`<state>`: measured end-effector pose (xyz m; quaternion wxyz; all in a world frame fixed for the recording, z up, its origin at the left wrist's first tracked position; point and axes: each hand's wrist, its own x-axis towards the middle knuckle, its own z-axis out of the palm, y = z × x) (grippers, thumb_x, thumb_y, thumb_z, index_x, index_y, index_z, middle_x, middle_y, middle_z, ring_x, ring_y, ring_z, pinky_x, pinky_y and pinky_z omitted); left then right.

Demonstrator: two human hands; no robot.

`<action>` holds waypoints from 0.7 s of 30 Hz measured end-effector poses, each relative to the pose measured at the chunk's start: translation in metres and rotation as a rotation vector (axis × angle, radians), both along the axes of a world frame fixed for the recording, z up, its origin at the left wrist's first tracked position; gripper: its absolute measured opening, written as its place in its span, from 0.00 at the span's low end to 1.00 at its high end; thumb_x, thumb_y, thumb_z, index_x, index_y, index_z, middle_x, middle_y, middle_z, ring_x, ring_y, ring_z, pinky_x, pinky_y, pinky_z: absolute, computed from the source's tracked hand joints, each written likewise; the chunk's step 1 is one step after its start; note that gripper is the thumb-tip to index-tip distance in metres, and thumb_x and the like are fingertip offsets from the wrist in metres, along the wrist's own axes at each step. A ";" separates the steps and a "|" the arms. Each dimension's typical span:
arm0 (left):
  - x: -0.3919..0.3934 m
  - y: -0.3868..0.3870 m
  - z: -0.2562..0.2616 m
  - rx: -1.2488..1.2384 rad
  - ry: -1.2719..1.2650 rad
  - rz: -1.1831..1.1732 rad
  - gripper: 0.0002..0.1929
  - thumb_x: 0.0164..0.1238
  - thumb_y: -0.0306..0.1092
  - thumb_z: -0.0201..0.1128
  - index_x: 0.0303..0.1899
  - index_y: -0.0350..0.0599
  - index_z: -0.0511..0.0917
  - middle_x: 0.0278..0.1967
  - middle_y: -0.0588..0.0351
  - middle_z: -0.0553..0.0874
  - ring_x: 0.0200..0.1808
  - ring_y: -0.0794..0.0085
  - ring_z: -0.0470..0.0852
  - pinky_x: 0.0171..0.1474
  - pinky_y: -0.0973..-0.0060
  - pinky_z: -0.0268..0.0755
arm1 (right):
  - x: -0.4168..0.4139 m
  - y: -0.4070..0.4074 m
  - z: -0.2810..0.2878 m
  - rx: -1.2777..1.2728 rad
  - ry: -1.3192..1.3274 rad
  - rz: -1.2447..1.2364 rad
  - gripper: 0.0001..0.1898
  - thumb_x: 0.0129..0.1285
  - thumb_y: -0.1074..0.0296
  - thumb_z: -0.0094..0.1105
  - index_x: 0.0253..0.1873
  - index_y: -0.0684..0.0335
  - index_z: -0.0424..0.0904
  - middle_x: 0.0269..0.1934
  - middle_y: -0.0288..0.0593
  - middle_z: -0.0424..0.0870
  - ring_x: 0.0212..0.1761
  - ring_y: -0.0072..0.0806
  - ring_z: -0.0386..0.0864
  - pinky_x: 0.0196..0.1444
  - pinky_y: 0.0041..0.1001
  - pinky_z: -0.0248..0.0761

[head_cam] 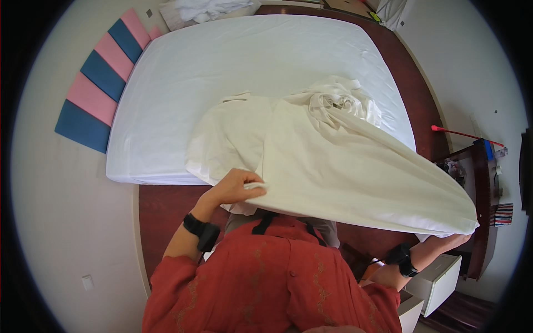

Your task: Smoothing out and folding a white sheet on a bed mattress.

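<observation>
A large cream-coloured cloth, which looks like a sheet or duvet cover, spreads in front of me over the near side of the bed. Between thumb and fingers, my left hand pinches its near edge. My right hand is far out to the right at a corner of the cloth, with its fingers mostly hidden under the fabric. From there the near edge runs taut back to the left hand. On the mattress, the cloth's far right part lies bunched in loose folds.
A mattress with a white cover stands against a pink and blue padded headboard. White bedding is heaped beyond it. At right are a dark wooden table, a red stick and white drawer units. Dark red flooring shows below.
</observation>
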<state>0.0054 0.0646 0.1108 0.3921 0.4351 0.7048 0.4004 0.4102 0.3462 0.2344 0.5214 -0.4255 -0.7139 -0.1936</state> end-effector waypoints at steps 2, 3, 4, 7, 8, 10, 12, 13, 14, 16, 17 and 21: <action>0.000 -0.016 0.011 -0.064 -0.035 -0.082 0.13 0.50 0.35 0.67 0.34 0.37 0.80 0.24 0.57 0.81 0.26 0.81 0.76 0.31 0.81 0.68 | 0.017 0.003 -0.018 -0.153 0.314 0.170 0.20 0.62 0.57 0.46 0.47 0.69 0.74 0.42 0.46 0.80 0.40 0.35 0.78 0.41 0.32 0.70; 0.001 -0.022 0.021 -0.128 -0.067 -0.164 0.14 0.50 0.38 0.67 0.34 0.37 0.80 0.23 0.56 0.81 0.25 0.81 0.76 0.30 0.80 0.69 | 0.021 0.004 -0.024 -0.307 0.633 0.337 0.21 0.62 0.56 0.45 0.47 0.69 0.74 0.42 0.47 0.79 0.40 0.34 0.78 0.41 0.32 0.70; 0.004 -0.024 0.045 -0.184 -0.104 -0.172 0.14 0.49 0.38 0.68 0.33 0.37 0.80 0.21 0.57 0.79 0.23 0.83 0.74 0.29 0.82 0.68 | 0.018 0.004 -0.025 -0.313 0.633 0.339 0.21 0.62 0.56 0.45 0.47 0.69 0.74 0.42 0.47 0.79 0.40 0.34 0.78 0.41 0.32 0.70; 0.003 -0.040 0.048 -0.113 -0.064 -0.155 0.11 0.47 0.34 0.66 0.32 0.38 0.80 0.22 0.55 0.80 0.24 0.77 0.77 0.29 0.79 0.68 | 0.005 0.003 -0.026 -0.300 0.568 0.315 0.22 0.62 0.55 0.45 0.48 0.70 0.74 0.42 0.47 0.79 0.40 0.33 0.77 0.41 0.32 0.70; 0.004 -0.041 0.046 -0.114 -0.062 -0.149 0.11 0.47 0.34 0.66 0.32 0.38 0.80 0.22 0.55 0.80 0.24 0.77 0.77 0.29 0.79 0.68 | 0.001 0.002 -0.026 -0.294 0.546 0.307 0.22 0.63 0.54 0.45 0.48 0.70 0.74 0.42 0.47 0.79 0.39 0.32 0.77 0.41 0.32 0.70; 0.005 -0.041 0.036 0.142 0.433 0.000 0.09 0.43 0.29 0.63 0.30 0.41 0.78 0.25 0.51 0.79 0.27 0.65 0.79 0.30 0.74 0.69 | -0.011 0.002 -0.026 -0.282 0.508 0.298 0.23 0.63 0.53 0.44 0.48 0.70 0.74 0.42 0.46 0.79 0.39 0.31 0.77 0.41 0.32 0.70; 0.004 -0.035 0.025 0.138 0.577 0.118 0.09 0.42 0.28 0.62 0.30 0.42 0.77 0.26 0.51 0.79 0.29 0.60 0.79 0.30 0.71 0.70 | -0.019 0.003 -0.028 -0.328 0.598 0.291 0.23 0.63 0.53 0.44 0.48 0.70 0.74 0.42 0.46 0.79 0.39 0.31 0.77 0.41 0.31 0.71; 0.003 -0.033 0.018 0.134 0.718 0.232 0.09 0.41 0.28 0.61 0.30 0.43 0.76 0.28 0.51 0.78 0.31 0.55 0.78 0.31 0.69 0.70 | -0.023 0.001 -0.028 -0.374 0.687 0.278 0.23 0.62 0.52 0.44 0.47 0.69 0.75 0.42 0.46 0.79 0.39 0.30 0.77 0.41 0.30 0.71; -0.002 -0.033 0.005 0.152 0.793 0.303 0.09 0.43 0.27 0.61 0.30 0.44 0.75 0.27 0.53 0.77 0.31 0.57 0.78 0.32 0.67 0.71 | -0.025 0.000 -0.028 -0.374 0.688 0.278 0.23 0.62 0.52 0.44 0.47 0.69 0.75 0.42 0.46 0.79 0.39 0.30 0.77 0.41 0.30 0.71; -0.013 -0.038 -0.015 0.126 0.851 0.379 0.08 0.43 0.28 0.62 0.30 0.45 0.75 0.28 0.53 0.78 0.31 0.57 0.78 0.32 0.67 0.71 | -0.028 -0.006 -0.025 -0.350 0.736 0.287 0.22 0.62 0.54 0.45 0.48 0.68 0.74 0.42 0.46 0.79 0.39 0.30 0.77 0.41 0.30 0.71; -0.018 -0.041 -0.025 0.103 0.907 0.455 0.08 0.44 0.28 0.62 0.30 0.45 0.75 0.29 0.53 0.78 0.31 0.57 0.78 0.32 0.68 0.71 | -0.029 -0.010 -0.022 -0.351 0.737 0.285 0.22 0.62 0.54 0.45 0.48 0.68 0.74 0.42 0.46 0.79 0.39 0.30 0.77 0.41 0.30 0.71; -0.032 -0.049 -0.058 0.110 0.861 0.556 0.08 0.46 0.29 0.63 0.30 0.46 0.75 0.29 0.52 0.79 0.31 0.58 0.79 0.32 0.68 0.71 | -0.031 -0.024 -0.018 -0.287 0.802 0.470 0.18 0.63 0.60 0.45 0.48 0.67 0.74 0.41 0.44 0.79 0.39 0.30 0.78 0.42 0.28 0.73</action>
